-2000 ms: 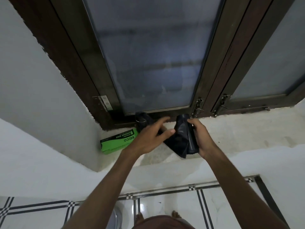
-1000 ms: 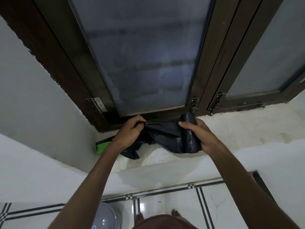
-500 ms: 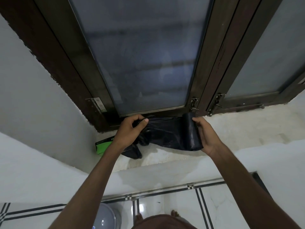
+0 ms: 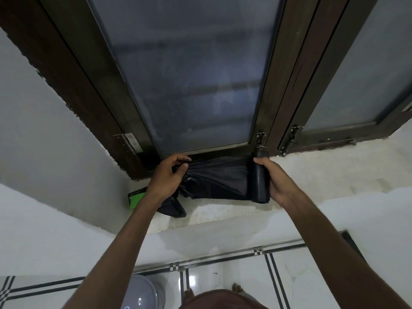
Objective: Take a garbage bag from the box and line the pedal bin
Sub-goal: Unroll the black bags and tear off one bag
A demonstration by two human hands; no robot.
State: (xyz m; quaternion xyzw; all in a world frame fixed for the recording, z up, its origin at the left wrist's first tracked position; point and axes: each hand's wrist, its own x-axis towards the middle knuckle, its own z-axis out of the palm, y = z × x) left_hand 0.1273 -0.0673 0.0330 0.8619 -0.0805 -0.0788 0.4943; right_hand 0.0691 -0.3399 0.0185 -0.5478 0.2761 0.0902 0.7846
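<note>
Over a pale window ledge (image 4: 312, 175), the left hand (image 4: 166, 177) pinches the gathered free end of a black garbage bag (image 4: 218, 177) between thumb and fingers. The right hand (image 4: 276, 179) wraps the upright bag roll (image 4: 259, 177), to the right. The bag stretches taut between them. The step appears to be unrolling; next, likely tearing one bag free. A green box (image 4: 134, 197) lies left on the ledge; the grey pedal bin (image 4: 142, 293) stands near, below.
</note>
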